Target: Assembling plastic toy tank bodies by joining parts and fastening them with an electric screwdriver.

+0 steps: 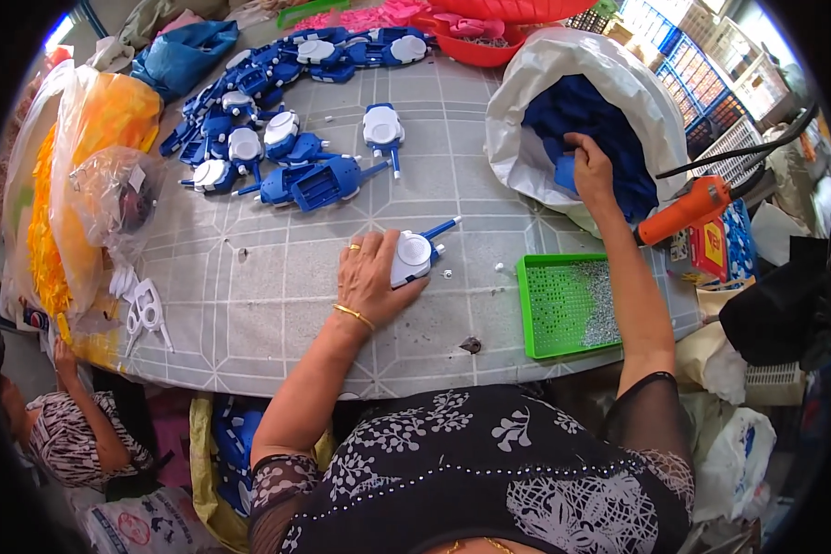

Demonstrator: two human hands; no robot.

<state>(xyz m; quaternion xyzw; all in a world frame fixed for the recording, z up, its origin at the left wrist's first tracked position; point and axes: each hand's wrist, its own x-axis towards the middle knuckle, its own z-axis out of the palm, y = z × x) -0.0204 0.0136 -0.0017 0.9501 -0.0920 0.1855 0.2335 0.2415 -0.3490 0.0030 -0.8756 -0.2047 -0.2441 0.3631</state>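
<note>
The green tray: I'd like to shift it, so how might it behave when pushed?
The green tray, straight-sided, looks stiff. Low and broad, it seems unlikely to tip. The loose silvery pieces inside may slide.

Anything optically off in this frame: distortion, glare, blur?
Head view: fisheye curves the grey, pale-lined tabletop's edge; head view: black vignetting darkens the corners, with blown-out brightness at upper left and upper right; head view: the white-and-blue plastic piece at the left hand looks reasonably sharp.
</note>
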